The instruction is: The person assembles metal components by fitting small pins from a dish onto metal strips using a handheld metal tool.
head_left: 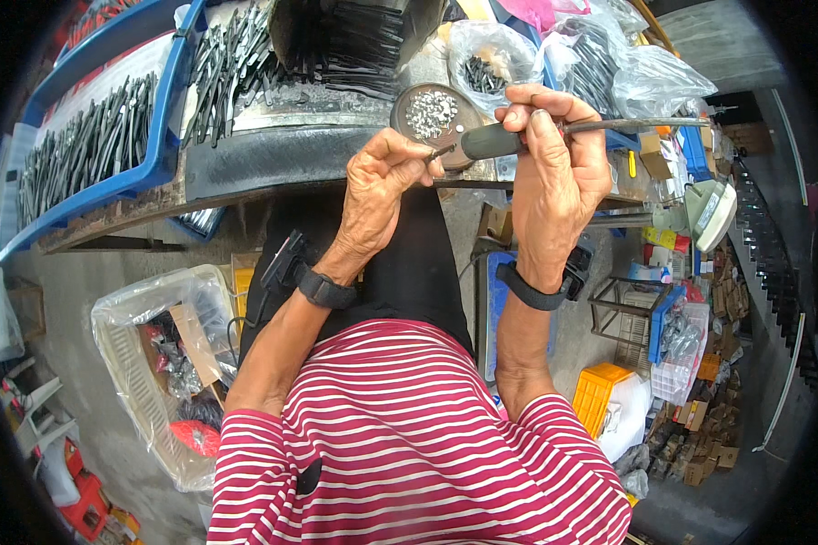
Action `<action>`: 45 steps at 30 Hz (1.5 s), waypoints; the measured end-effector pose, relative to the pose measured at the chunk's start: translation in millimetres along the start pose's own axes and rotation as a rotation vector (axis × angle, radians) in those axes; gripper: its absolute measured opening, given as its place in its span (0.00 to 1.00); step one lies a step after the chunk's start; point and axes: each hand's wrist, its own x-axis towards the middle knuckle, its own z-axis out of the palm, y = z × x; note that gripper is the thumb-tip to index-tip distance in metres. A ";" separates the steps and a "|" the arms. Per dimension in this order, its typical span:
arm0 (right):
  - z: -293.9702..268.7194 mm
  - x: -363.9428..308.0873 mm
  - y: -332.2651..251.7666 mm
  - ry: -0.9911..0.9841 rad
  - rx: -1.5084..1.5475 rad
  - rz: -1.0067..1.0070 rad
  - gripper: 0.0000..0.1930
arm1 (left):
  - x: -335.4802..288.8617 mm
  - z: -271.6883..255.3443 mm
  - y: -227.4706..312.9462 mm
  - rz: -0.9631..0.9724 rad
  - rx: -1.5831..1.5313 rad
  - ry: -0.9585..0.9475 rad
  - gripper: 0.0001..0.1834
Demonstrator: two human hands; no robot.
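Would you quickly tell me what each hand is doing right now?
Left hand: pinched shut on a small metal part.
Right hand: closed around a dark-handled tool.

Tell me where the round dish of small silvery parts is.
In the head view, the round dish sits on the workbench edge at upper centre, just beyond the left hand and right hand.

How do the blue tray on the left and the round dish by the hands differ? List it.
The blue tray is long, rectangular and blue; the round dish is small, circular and dark brown. The blue tray holds long dark metal pieces laid in rows; the round dish holds a small heap of tiny silvery parts. Both sit on the workbench.
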 end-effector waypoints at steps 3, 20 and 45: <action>1.8 2.8 -3.0 -0.050 -0.023 -0.036 0.07 | -1.4 0.0 -1.8 0.001 0.025 0.008 0.04; -0.9 -0.6 3.1 -0.118 -0.011 -0.090 0.03 | -0.9 2.6 -1.0 -0.007 0.061 0.030 0.03; -29.9 -27.6 30.8 0.143 0.080 0.367 0.10 | -4.5 15.9 15.7 -0.091 0.053 0.136 0.08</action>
